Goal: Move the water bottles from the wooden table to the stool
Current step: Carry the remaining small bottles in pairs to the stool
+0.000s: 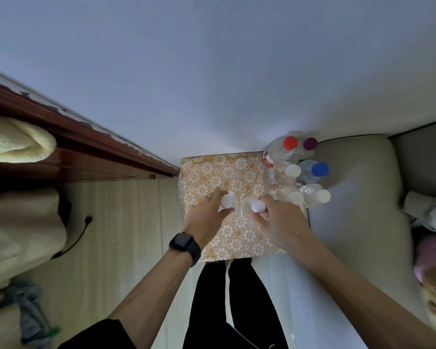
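Note:
Below me is a surface covered in an orange-and-white floral cloth (207,172). My left hand (207,217) grips a clear bottle with a white cap (227,200) standing on it. My right hand (280,220) holds a second white-capped clear bottle (256,206) just beside it. Several more bottles cluster at the cloth's far right edge: one with a red cap (290,142), one with a purple cap (310,143), one with a blue cap (320,169) and others with white caps (293,170). No stool can be made out for certain.
A pale cushioned seat (358,187) lies to the right, with clothes (431,215) on its far side. A dark wooden cabinet edge (86,144) and a yellow towel (18,142) are at left. A black cable (81,235) trails on the wood-look floor. The wall is close ahead.

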Available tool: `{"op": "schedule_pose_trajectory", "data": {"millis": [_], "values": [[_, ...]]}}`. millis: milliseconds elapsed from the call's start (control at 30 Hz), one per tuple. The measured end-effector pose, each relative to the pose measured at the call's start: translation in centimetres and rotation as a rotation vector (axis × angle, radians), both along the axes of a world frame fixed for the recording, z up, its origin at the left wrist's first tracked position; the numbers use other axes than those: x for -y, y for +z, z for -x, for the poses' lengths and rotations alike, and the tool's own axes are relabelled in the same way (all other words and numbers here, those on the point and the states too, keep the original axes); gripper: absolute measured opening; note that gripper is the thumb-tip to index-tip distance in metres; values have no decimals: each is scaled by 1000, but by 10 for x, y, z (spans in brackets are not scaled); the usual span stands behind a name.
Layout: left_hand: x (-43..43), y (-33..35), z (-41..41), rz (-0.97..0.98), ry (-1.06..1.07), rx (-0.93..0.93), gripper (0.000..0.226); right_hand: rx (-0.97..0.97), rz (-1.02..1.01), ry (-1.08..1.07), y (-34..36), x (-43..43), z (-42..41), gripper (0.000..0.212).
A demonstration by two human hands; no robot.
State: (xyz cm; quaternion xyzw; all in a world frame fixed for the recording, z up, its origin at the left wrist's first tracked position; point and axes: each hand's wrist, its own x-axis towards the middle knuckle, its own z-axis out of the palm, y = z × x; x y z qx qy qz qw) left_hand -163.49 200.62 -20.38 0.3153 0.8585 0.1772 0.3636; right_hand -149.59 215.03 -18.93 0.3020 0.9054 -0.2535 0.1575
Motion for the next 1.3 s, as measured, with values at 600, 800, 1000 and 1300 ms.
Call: {"op": "schedule_pose_trajectory", "data": {"millis": [600, 800, 1000, 1300], "values": [[-102, -30, 43, -240, 310, -29, 50, -18, -193, -36, -15, -85, 95, 47], [-91, -40, 34, -222, 534, 183, 71, 45, -192, -24, -21, -88, 96, 48], [-105, -42, 36, -233, 495, 110, 43, 28, -185, -29, -28, -89, 93, 44], [-97, -41, 43, -250, 443, 212, 55, 1, -131, -72, -28, -83, 91, 51]]}}
